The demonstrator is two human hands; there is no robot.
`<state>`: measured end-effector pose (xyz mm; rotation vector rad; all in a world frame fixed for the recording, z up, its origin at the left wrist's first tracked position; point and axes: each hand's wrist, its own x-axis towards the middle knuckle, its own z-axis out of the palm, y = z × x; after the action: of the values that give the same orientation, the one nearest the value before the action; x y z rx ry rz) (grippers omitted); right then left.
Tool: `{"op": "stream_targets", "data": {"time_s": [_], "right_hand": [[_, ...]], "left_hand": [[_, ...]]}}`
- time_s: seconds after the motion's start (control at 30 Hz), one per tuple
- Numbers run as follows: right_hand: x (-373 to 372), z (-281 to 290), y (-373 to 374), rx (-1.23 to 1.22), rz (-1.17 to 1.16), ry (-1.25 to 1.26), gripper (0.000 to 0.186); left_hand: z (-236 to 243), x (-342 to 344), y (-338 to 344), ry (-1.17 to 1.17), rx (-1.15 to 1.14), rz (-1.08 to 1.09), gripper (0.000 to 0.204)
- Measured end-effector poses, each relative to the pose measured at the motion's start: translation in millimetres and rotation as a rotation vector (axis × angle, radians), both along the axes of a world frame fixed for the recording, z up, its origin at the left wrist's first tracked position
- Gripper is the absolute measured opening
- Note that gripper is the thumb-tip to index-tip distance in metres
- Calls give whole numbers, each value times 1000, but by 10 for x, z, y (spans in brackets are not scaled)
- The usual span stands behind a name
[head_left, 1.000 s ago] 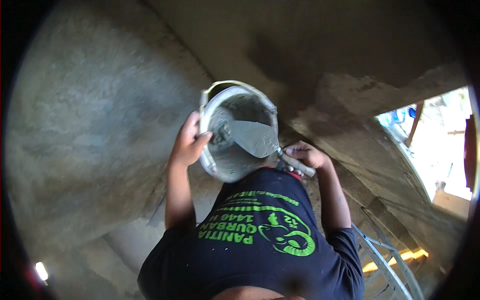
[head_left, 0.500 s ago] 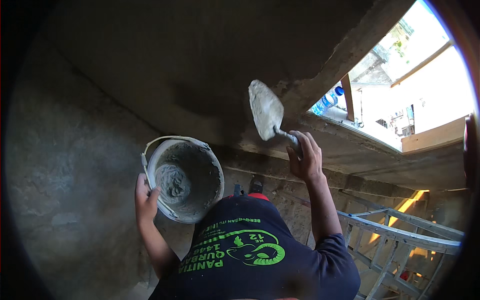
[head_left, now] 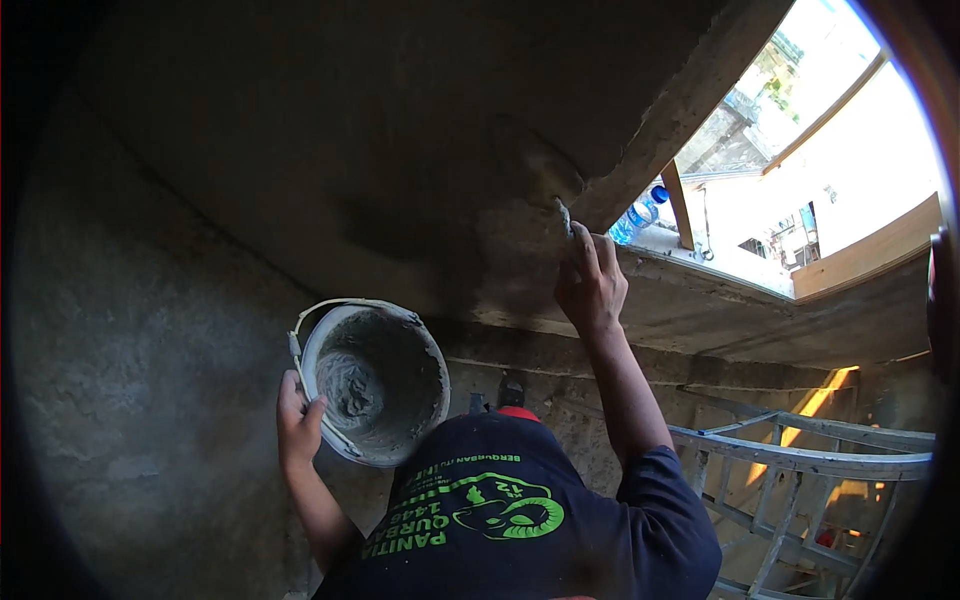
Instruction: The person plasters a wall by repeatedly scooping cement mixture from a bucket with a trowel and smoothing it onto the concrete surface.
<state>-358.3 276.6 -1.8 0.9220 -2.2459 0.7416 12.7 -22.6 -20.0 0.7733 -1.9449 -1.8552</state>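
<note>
My left hand grips the left rim of a whitish bucket, its pale bail handle standing up along that side. Grey wet mortar lies in the bottom, and smears coat the inner wall. My right hand is closed around the handle of a trowel. The trowel's blade is turned to the grey wall beside the window opening, dim in shadow; whether it presses flat on the surface is hard to tell.
Right of the trowel, a water bottle with a blue cap stands on the sill of a bright window opening with a wooden frame. A metal ladder-like frame is at the lower right. A ledge runs along the wall's foot.
My right hand has moved up and left, carrying the trowel to the wall; its mortar-pale blade has turned from facing me to facing the wall. The bucket sits slightly lower in view.
</note>
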Motion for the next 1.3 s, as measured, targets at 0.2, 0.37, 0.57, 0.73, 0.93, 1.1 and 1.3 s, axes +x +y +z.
{"op": "stream_targets", "data": {"time_s": [0.2,0.37,0.57,0.73,0.93,1.1,1.3], "right_hand": [[126,-649,343,114,-114,-209,57],[195,-575,478,61,48,-182,56],[-61,214,-48,-66,43,-72,47],[-146,-437,111,281,-37,-108,48],[51,-508,307,213,38,-115,50],[-50,-107,77,-22,-62,6,50],[-42,-871,409,51,-121,-108,54]], "left_hand": [[-78,111,-44,-10,-17,1,33],[-81,88,-7,20,-18,40,32],[-55,35,13,26,6,54,32],[-80,85,28,22,-15,59,32],[-63,92,44,1,-53,84,32],[-79,48,17,11,-36,69,32],[-51,67,14,32,-23,42,32]]}}
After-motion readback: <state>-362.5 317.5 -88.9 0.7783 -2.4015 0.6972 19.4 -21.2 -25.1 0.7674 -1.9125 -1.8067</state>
